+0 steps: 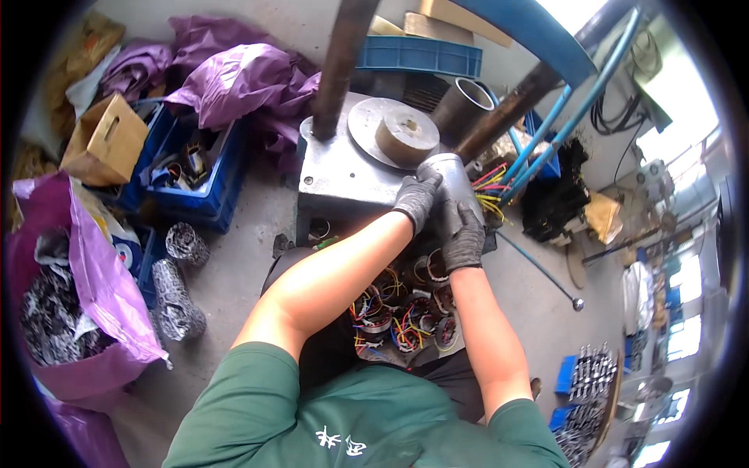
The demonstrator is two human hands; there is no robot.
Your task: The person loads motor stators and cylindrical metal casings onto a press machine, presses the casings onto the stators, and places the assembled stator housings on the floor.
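At the right side of a metal press table (pixel 343 173), I hold a silver-grey metal cylinder (pixel 449 169), tilted away from me. My left hand (pixel 418 200), in a dark grey glove, is closed on its left side near the top. My right hand (pixel 463 239), gloved alike, wraps its lower right part. A bundle of red and yellow wires (pixel 491 191) shows just right of the cylinder; where the wires start is hidden. Beyond my left hand, a thick round metal block (pixel 407 136) sits on a flat disc (pixel 363 129) on the table.
Dark posts (pixel 340 70) and a blue wheel rim (pixel 538 35) rise over the table. A wide tube (pixel 466 97) stands behind. Several wound stators with coloured wires (pixel 406 324) lie below my arms. Blue crates (pixel 207 199), wrapped cylinders (pixel 178 300) and purple bags (pixel 117 312) occupy the left floor.
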